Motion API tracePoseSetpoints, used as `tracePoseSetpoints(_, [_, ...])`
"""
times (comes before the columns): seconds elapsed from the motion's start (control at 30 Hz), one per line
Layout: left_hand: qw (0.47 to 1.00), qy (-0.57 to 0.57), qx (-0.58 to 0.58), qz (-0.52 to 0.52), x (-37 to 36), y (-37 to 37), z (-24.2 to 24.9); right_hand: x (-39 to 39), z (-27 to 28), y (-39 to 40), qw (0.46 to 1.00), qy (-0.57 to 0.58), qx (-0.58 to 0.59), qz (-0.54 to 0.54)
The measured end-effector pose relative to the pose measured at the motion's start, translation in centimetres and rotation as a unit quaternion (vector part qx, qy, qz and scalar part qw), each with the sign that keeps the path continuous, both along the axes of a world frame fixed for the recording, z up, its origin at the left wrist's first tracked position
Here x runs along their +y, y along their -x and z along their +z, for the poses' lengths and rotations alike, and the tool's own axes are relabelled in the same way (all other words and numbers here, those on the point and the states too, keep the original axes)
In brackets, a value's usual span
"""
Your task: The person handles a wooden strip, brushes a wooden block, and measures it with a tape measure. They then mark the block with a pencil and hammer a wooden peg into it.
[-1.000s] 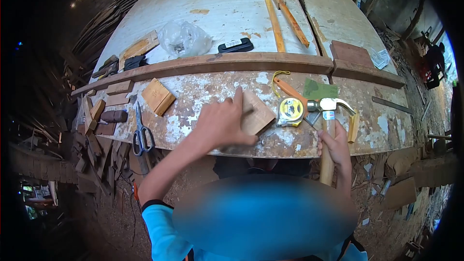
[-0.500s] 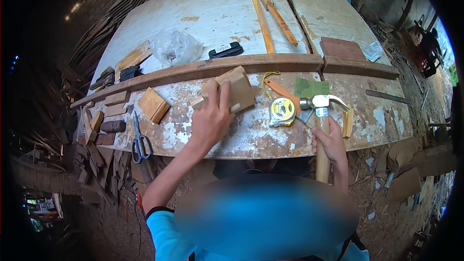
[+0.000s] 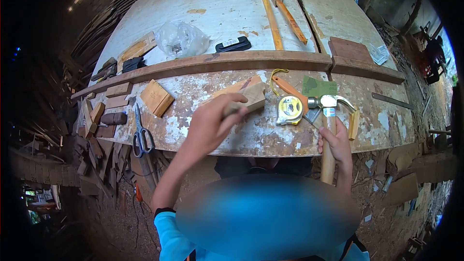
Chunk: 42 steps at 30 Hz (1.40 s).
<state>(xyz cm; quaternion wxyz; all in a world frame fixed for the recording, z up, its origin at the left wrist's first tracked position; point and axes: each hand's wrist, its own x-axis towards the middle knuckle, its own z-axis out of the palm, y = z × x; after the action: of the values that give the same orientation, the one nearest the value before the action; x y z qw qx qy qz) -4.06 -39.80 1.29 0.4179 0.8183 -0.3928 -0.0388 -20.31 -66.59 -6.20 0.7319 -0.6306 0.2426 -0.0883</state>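
My left hand (image 3: pixel 212 121) has its fingers wrapped round a small wooden block (image 3: pixel 252 97), tilted over the worktable. Behind the block, a flat orange-brown wooden piece (image 3: pixel 240 85) shows partly on the table. My right hand (image 3: pixel 337 140) grips the wooden handle of a hammer (image 3: pixel 328 123), whose metal head points away from me. Left of the hammer head sits a yellow tape measure (image 3: pixel 290 108), next to an orange-handled tool (image 3: pixel 288 88). A green sandpaper piece (image 3: pixel 319 87) lies just behind the hammer head.
A long wooden beam (image 3: pixel 217 61) crosses the worktable (image 3: pixel 193 133). Blue-grey scissors (image 3: pixel 141 133) and a wooden block (image 3: pixel 156 97) lie at left. Beyond the beam are a plastic bag (image 3: pixel 181 40), a black case (image 3: pixel 233 44) and orange wooden strips (image 3: pixel 269 14).
My left hand has turned and tilted the block, and a flat wooden piece now shows behind it. My right hand still holds the hammer. The whole view has shifted slightly.
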Motion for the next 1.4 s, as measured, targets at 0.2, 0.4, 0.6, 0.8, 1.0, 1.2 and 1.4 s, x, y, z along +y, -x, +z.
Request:
tracePoseSetpoints(0.2, [0.910, 0.193, 0.321, -0.178, -4.0, -3.5, 4.9, 0.2, 0.0, -0.2, 1.000, -0.018, 0.001, -0.005])
tracePoseSetpoints(0.4, [0.883, 0.113, 0.376, -0.258, -9.2, -6.4, 2.4, 0.1, 0.0, -0.1, 1.000, -0.014, -0.001, -0.009])
tracePoseSetpoints(0.6, [0.836, 0.080, 0.445, -0.313, -10.1, -7.8, 1.6, -0.1, -0.1, -0.1, 1.000, -0.023, 0.005, -0.012])
tracePoseSetpoints(0.8, [0.788, 0.063, 0.461, -0.403, -10.8, -8.2, 1.4, 0.5, 0.1, -0.1, 1.000, 0.014, 0.002, -0.009])
tracePoseSetpoints(1.0, [0.834, 0.055, 0.352, -0.422, -11.6, -7.8, 0.8, 0.7, 4.3, -0.8, 0.998, 0.049, -0.047, 0.002])
tracePoseSetpoints(1.2, [0.821, 0.069, 0.466, -0.323, -11.1, -8.1, 1.4, -0.9, 10.7, -4.2, 0.981, 0.066, -0.181, -0.018])
tracePoseSetpoints(1.4, [0.828, -0.007, 0.435, -0.355, -12.1, -7.7, 1.4, -1.2, 13.9, -5.2, 0.995, 0.049, -0.053, 0.071])
